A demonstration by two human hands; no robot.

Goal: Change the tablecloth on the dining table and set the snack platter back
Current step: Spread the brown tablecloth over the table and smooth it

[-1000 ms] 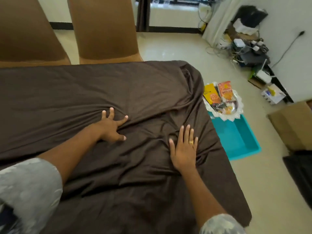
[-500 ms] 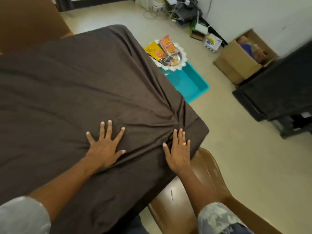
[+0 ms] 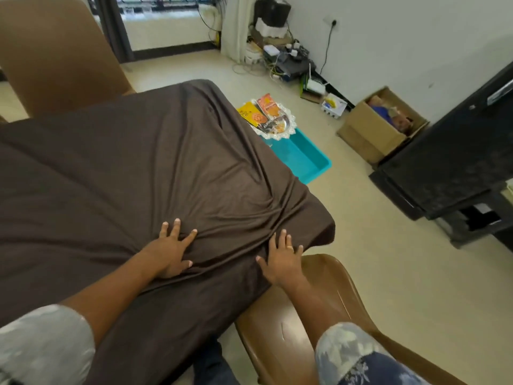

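Observation:
A dark brown tablecloth [image 3: 116, 168] covers the dining table, with folds bunched toward its near right corner. My left hand [image 3: 170, 250] presses flat on the cloth, fingers spread. Near the table's right corner my right hand [image 3: 281, 261] lies flat on the cloth, fingers straight, a ring on one finger. The snack platter [image 3: 273, 122], white-rimmed with orange and yellow packets, sits on a teal bin [image 3: 305, 159] on the floor beyond the table's right edge.
A brown chair [image 3: 299, 323] stands under my right forearm at the near right. Another brown chair back [image 3: 55, 51] rises at the far left. A cardboard box [image 3: 380, 126], black furniture [image 3: 455, 159] and cables by the wall fill the right side.
Both hands slid along the cloth toward the table's near right corner, smoothing it; the folds now gather between them. The view has shifted with my head.

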